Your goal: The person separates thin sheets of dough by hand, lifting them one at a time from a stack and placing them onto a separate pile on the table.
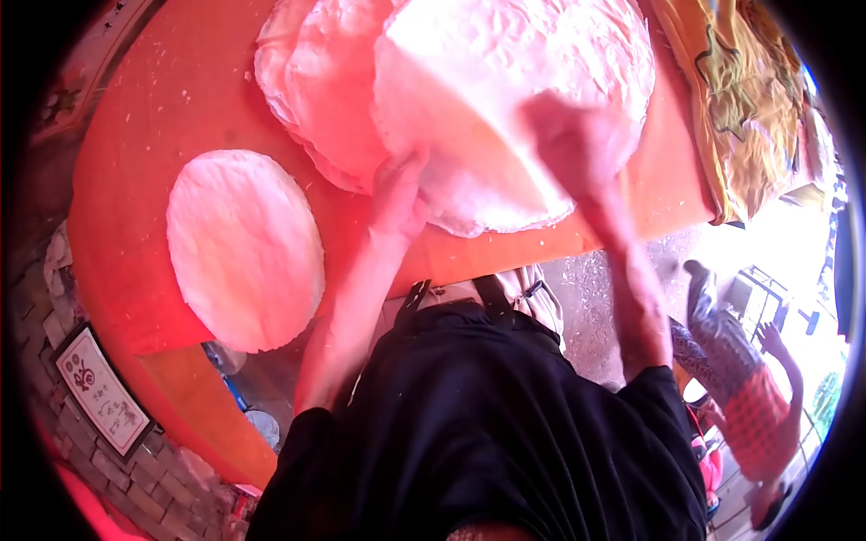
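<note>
Open-air food workshop: stacked white rounds

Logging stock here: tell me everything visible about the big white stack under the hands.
The large round stack of thin white sheets lies on the orange table, its edges ragged and layered, the upper sheets crinkled and offset from the lower ones. The left hand touches its near edge. The right hand, blurred, lies on top.

right hand blurred, white stack cropped above
</note>
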A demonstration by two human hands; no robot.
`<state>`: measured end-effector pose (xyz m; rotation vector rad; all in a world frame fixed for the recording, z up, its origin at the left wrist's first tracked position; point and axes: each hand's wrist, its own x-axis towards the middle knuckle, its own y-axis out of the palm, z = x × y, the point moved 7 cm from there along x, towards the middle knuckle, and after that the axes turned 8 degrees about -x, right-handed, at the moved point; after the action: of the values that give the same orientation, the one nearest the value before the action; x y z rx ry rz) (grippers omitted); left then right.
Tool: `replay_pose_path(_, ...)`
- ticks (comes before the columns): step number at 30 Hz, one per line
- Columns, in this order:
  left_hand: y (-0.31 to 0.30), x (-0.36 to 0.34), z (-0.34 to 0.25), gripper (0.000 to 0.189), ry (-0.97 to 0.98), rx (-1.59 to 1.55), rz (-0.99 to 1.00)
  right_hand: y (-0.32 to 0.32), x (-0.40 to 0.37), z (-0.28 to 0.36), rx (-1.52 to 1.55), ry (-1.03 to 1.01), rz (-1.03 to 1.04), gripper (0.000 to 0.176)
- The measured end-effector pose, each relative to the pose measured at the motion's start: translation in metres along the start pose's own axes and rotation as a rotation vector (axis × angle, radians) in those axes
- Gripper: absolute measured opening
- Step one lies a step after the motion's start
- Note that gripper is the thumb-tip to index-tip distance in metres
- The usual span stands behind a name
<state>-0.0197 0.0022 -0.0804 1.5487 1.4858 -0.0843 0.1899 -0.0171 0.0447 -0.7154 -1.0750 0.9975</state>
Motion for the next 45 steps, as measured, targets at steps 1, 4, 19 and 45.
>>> replay_pose_path(1,-0.007,-0.003,-0.003,0.025,0.010,0.012,0.009,-0.022,0.013,-0.029,0.035,0.082,-0.042,0.011)
replay_pose_path(4,-0.015,-0.009,-0.011,0.028,-0.005,-0.063,0.002,-0.113,0.050,-0.106,0.026,0.339,-0.047,0.024)
replay_pose_path(19,0.001,-0.033,-0.024,0.032,0.048,-0.068,0.095,0.028,-0.027,0.079,0.188,-0.191,0.387,0.003)
replay_pose_path(45,-0.049,-0.019,-0.022,0.038,0.138,0.076,0.017,-0.182,0.111,0.044,-0.387,-0.242,-0.285,0.010)
